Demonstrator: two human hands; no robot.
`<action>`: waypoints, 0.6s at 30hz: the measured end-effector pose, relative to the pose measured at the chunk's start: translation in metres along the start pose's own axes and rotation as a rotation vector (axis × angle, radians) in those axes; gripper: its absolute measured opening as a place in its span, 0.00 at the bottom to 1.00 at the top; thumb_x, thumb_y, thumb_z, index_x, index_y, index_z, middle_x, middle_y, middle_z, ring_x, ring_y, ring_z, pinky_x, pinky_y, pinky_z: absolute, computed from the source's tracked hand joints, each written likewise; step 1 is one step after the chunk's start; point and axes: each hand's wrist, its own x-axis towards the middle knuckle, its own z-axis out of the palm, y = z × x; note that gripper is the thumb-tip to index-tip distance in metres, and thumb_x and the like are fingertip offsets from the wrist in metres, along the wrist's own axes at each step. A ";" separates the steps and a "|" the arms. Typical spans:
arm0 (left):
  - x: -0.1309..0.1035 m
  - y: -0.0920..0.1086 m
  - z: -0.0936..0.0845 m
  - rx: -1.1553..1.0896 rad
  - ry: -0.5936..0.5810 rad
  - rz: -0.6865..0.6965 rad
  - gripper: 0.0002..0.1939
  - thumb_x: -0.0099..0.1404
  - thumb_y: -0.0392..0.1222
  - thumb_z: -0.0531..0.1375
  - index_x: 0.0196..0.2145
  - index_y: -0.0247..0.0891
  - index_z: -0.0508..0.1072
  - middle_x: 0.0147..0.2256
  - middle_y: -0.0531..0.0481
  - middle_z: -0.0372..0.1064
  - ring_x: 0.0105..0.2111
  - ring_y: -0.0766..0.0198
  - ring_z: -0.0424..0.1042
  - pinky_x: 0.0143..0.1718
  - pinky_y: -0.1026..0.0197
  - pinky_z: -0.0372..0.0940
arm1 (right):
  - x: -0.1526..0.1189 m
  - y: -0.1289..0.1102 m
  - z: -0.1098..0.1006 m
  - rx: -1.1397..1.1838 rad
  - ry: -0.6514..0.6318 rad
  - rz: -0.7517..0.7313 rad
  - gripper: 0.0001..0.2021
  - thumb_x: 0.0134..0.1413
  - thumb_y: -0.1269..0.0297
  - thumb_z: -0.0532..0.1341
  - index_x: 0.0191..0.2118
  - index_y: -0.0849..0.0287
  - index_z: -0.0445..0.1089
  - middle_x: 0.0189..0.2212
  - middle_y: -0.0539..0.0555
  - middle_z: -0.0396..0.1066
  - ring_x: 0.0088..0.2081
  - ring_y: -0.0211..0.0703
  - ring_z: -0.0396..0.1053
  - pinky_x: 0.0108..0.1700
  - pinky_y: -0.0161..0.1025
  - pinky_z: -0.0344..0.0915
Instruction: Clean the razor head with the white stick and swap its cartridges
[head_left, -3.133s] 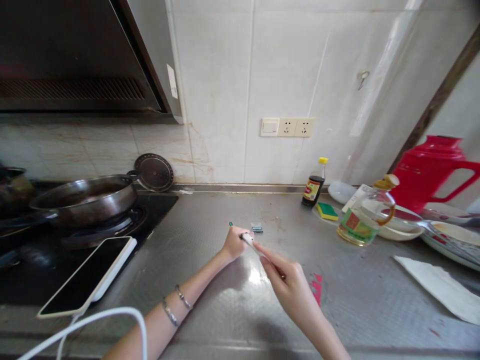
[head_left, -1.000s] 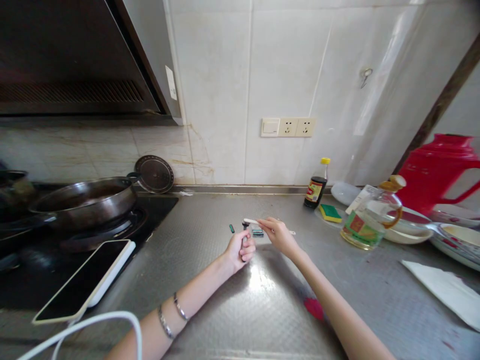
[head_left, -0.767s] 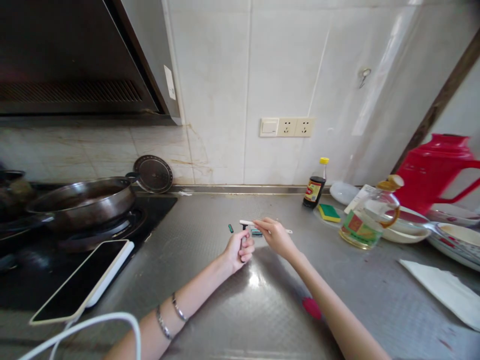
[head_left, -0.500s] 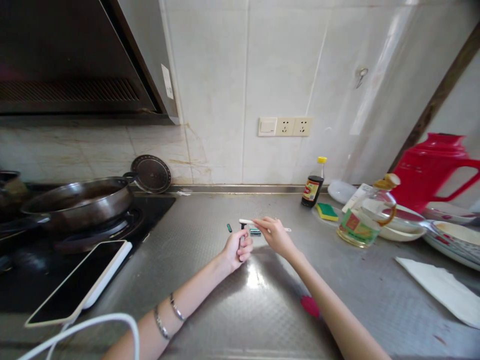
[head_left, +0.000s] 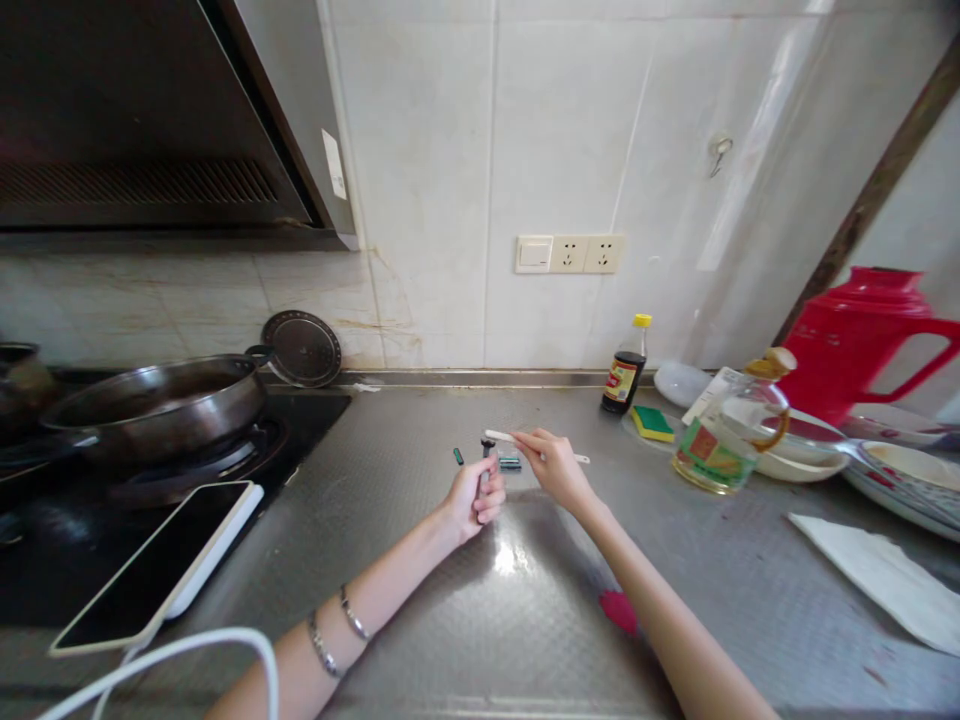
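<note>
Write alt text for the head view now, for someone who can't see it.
A person's left hand holds a dark razor-like tool while the right hand holds a white stick near the tool's head, over a metal counter. Small green pieces lie nearby; a pan stands on the stove at left, a red jug at right.

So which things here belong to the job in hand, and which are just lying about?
In the job:
Dark razor-like tool (left hand)
Slim white stick (right hand)
Probably: small green piece, small teal item

Just lying about:
Phone, pan, sauce bottle, sponge, red jug
</note>
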 end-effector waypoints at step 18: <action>0.000 0.003 0.001 0.321 0.104 0.225 0.15 0.55 0.49 0.57 0.25 0.40 0.54 0.12 0.65 0.47 0.06 0.77 0.42 0.05 0.73 0.39 | 0.001 -0.034 -0.003 0.694 -0.028 0.459 0.20 0.48 0.52 0.57 0.41 0.64 0.68 0.21 0.48 0.64 0.17 0.32 0.59 0.14 0.32 0.63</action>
